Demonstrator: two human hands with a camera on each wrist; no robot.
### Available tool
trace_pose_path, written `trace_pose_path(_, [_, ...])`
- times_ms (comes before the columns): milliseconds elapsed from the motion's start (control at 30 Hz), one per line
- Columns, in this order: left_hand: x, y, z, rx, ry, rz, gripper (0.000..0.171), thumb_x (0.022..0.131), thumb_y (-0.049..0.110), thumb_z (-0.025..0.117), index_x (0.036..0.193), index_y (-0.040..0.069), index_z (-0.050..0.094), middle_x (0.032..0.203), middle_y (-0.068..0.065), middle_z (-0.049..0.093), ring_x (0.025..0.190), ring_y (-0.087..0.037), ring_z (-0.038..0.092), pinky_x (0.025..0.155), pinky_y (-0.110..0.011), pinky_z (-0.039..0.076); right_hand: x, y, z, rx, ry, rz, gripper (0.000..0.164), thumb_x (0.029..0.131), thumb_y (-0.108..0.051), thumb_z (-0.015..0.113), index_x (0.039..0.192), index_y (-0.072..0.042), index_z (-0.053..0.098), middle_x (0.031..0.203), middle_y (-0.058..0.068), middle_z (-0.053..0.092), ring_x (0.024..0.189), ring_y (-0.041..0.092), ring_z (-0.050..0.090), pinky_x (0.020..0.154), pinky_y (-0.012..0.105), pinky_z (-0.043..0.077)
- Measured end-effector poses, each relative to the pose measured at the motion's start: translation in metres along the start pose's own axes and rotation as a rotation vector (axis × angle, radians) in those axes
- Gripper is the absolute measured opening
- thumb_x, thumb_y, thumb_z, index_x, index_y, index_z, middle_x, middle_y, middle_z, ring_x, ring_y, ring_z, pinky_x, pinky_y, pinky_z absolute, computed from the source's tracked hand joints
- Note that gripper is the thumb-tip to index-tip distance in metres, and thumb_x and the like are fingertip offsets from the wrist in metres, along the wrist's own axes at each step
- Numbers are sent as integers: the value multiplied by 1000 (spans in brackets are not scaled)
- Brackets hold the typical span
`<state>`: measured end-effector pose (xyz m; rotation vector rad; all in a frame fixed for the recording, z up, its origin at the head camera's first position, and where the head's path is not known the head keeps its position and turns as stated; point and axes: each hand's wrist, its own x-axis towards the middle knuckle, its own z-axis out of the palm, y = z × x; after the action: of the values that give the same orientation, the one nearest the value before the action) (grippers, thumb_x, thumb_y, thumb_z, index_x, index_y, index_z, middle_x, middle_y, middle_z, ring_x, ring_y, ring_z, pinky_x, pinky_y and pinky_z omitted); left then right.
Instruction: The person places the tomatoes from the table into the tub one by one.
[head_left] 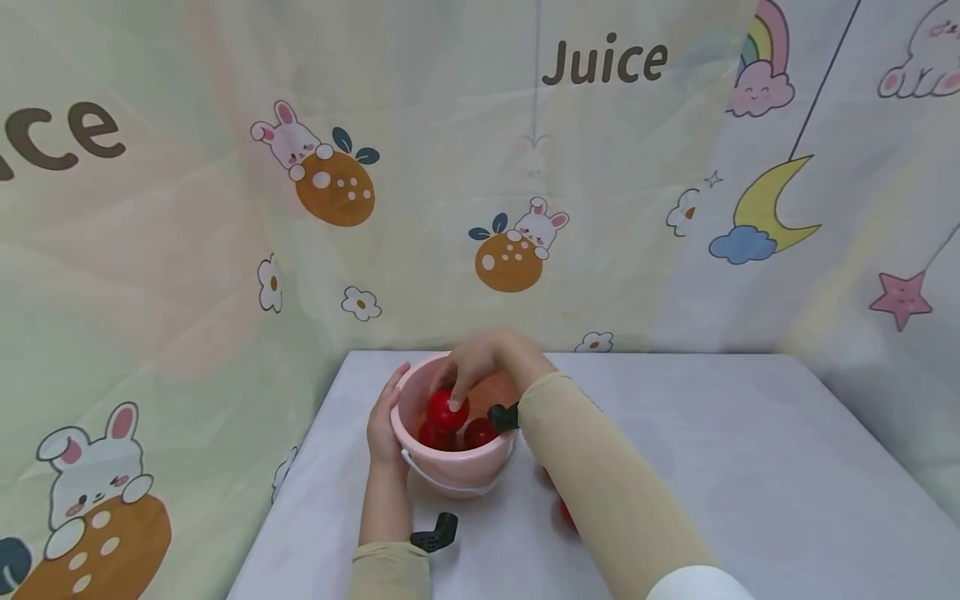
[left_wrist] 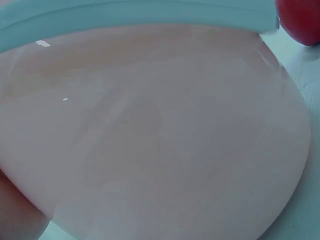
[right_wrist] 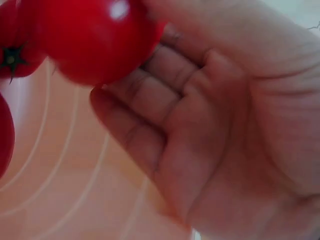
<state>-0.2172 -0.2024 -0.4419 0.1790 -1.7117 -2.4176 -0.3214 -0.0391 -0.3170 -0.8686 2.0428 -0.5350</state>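
Note:
A pink bucket (head_left: 457, 472) with a white handle (head_left: 442, 486) stands on the white table. My left hand (head_left: 386, 425) rests along its left outer wall, fingers stretched up to the rim; in the left wrist view the bucket's wall (left_wrist: 165, 135) fills most of the picture. Inside the bucket's mouth, my right hand (head_left: 480, 362) holds a shiny red tomato (head_left: 447, 410) between thumb and fingers. More red tomatoes lie below it in the bucket, one (head_left: 480, 432) to the right. Another tomato (right_wrist: 11, 57) shows its green star-shaped calyx in the right wrist view.
On the table right of the bucket, red round things (head_left: 567, 514) are partly hidden behind my right forearm. The white table (head_left: 712, 433) reaches back to a printed fabric backdrop (head_left: 427, 275), which also hangs at both sides. Black wrist devices (head_left: 435, 532) sit on both arms.

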Motion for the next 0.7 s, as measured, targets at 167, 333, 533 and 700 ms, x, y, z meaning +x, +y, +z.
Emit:
trace_pose_path(167, [0,-1,1,-17,-4,5,42,98,40,52,140,41,51,149,16,47,137,-13,40,114,-44,40,5,2,3,-6,-29,18,43,80,-20,81,120,-29,67,122,-6,62,123,21,50,97,46,54])
trace_pose_path(333, [0,0,0,-9,-6,22,42,99,39,50,140,40,51,153,10,45,138,-13,40,115,-46,38,7,3,5,37,-38,43,44,81,-19,80,122,-26,67,124,-4,62,123,21,50,98,46,54])
trace_pose_path(533, [0,0,-1,-7,-12,38,41,100,39,45,140,39,51,152,10,45,139,-14,39,116,-48,37,6,4,8,80,-14,8,49,83,-17,78,130,-20,64,134,1,61,126,20,50,102,50,51])
trace_pose_path(700, [-1,-1,0,-9,-22,33,40,100,40,45,140,40,51,150,13,47,138,-13,40,115,-47,38,3,4,8,47,27,10,45,83,-20,78,127,-23,66,131,-1,62,126,21,49,99,49,53])
